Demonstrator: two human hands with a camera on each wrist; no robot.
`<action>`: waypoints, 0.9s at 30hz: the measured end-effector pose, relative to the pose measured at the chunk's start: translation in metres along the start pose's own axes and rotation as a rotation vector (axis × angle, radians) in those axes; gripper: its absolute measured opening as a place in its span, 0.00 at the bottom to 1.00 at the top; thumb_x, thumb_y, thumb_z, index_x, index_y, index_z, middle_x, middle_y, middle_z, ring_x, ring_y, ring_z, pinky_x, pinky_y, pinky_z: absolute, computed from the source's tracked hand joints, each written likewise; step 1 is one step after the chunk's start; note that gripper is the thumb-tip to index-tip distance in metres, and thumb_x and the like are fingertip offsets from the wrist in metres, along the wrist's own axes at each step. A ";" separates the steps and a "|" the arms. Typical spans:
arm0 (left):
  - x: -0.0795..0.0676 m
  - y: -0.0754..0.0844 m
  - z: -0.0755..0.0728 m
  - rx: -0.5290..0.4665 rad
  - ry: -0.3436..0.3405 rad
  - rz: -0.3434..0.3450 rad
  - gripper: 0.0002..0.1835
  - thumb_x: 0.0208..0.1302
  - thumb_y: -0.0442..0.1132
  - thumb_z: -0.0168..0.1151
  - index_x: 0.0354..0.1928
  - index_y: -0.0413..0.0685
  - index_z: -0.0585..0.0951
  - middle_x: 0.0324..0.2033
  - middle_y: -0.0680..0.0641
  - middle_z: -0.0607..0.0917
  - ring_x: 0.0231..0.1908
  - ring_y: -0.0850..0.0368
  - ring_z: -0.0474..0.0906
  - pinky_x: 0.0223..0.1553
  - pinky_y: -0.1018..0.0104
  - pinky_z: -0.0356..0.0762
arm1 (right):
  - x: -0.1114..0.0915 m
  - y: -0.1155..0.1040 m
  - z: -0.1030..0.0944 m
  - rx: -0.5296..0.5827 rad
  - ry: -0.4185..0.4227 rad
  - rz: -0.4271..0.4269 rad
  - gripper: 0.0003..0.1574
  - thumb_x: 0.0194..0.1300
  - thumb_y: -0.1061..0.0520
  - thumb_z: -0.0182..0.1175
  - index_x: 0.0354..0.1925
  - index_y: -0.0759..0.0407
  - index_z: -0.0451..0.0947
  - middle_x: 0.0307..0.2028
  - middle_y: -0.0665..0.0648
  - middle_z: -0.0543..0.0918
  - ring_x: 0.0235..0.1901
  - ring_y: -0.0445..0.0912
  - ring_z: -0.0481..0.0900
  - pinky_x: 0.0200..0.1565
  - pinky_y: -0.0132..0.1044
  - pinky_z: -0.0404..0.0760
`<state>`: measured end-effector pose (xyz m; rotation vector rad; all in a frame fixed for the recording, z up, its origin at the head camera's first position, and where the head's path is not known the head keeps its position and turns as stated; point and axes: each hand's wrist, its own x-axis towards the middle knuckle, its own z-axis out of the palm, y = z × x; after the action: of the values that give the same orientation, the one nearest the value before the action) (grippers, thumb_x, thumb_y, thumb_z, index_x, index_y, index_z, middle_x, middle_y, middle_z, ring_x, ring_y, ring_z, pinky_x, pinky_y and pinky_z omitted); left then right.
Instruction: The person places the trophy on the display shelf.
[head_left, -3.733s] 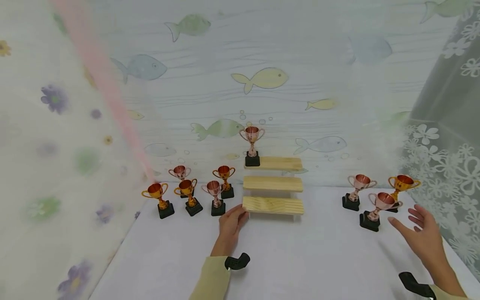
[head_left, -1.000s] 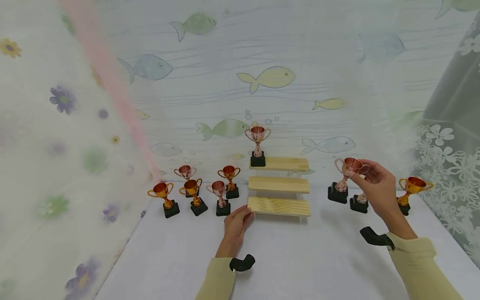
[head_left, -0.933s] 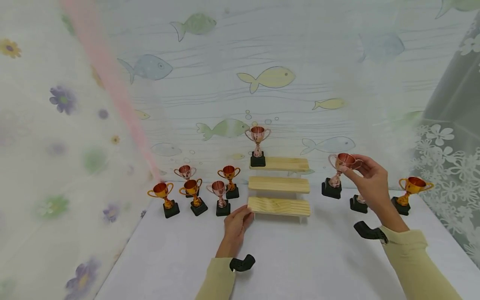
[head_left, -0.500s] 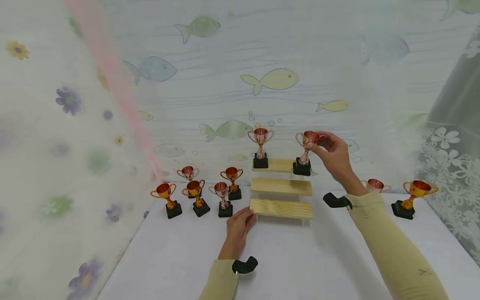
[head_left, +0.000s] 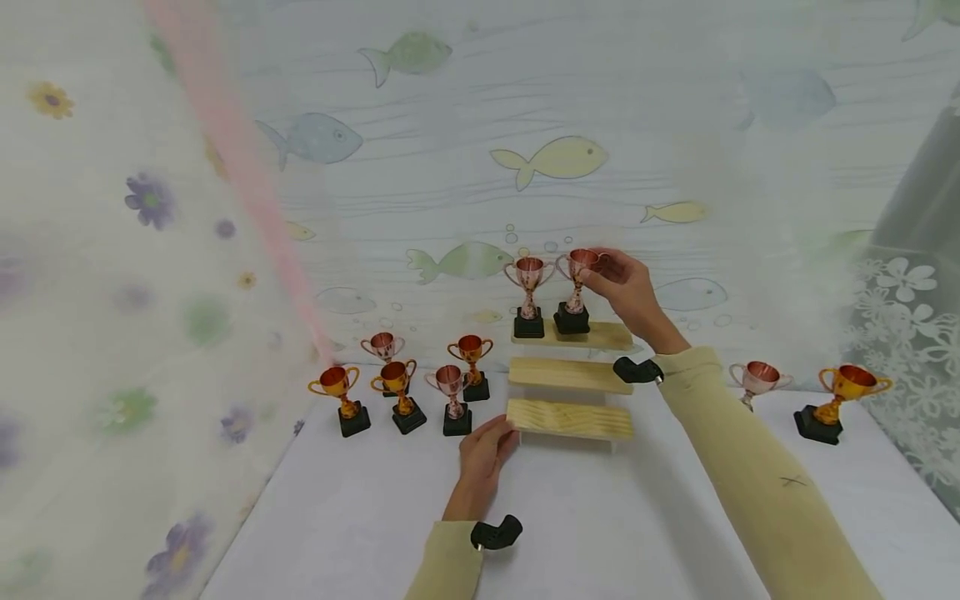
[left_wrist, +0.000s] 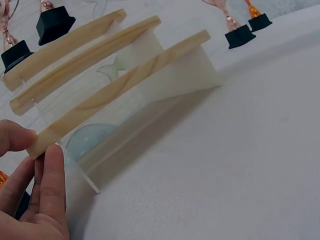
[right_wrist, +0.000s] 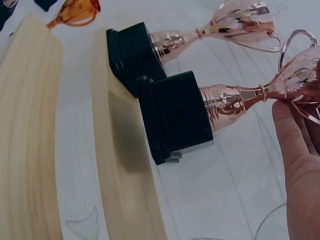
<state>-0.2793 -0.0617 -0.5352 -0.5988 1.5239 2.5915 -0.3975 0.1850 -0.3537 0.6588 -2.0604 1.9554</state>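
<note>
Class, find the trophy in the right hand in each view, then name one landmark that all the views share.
Head: the held trophy is right of centre, its cup in the right hand.
Left wrist: upper left, mostly just its black base.
Right wrist: from near centre to the right edge, lying sideways in the picture.
Shared landmark: the top plank of the wooden shelf.

Dim, greyish, diffuse light; soft shadows on white tabletop (head_left: pixel 573 517); wooden boards (right_wrist: pixel 31 135) look bowed in wrist views.

The right hand (right_wrist: pixel 304 167) holds a trophy (right_wrist: pixel 223 106) just above the shelf (right_wrist: pixel 130 200), beside a second trophy (right_wrist: pixel 171 46) at the shelf's end.
</note>
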 end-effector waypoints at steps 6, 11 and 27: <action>-0.001 -0.001 0.001 0.005 -0.009 0.011 0.22 0.67 0.30 0.65 0.62 0.30 0.78 0.56 0.34 0.80 0.48 0.54 0.82 0.54 0.65 0.84 | 0.000 0.004 0.007 -0.060 0.006 0.009 0.28 0.72 0.59 0.63 0.66 0.67 0.71 0.47 0.49 0.79 0.48 0.40 0.79 0.51 0.28 0.83; 0.000 -0.001 0.001 0.002 -0.004 0.013 0.21 0.67 0.30 0.64 0.61 0.30 0.78 0.55 0.35 0.81 0.47 0.54 0.83 0.53 0.65 0.84 | -0.002 0.009 0.012 -0.150 0.019 0.005 0.28 0.72 0.59 0.63 0.66 0.67 0.72 0.49 0.56 0.79 0.48 0.39 0.78 0.50 0.25 0.79; 0.000 -0.001 0.000 -0.002 -0.008 0.020 0.22 0.67 0.30 0.65 0.62 0.30 0.77 0.57 0.34 0.80 0.49 0.54 0.82 0.54 0.65 0.84 | -0.012 -0.005 0.021 -0.188 0.038 0.037 0.30 0.69 0.62 0.65 0.64 0.72 0.70 0.54 0.62 0.79 0.51 0.39 0.78 0.55 0.31 0.80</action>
<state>-0.2793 -0.0610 -0.5363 -0.5760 1.5335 2.6072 -0.3815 0.1662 -0.3571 0.5420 -2.2127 1.7499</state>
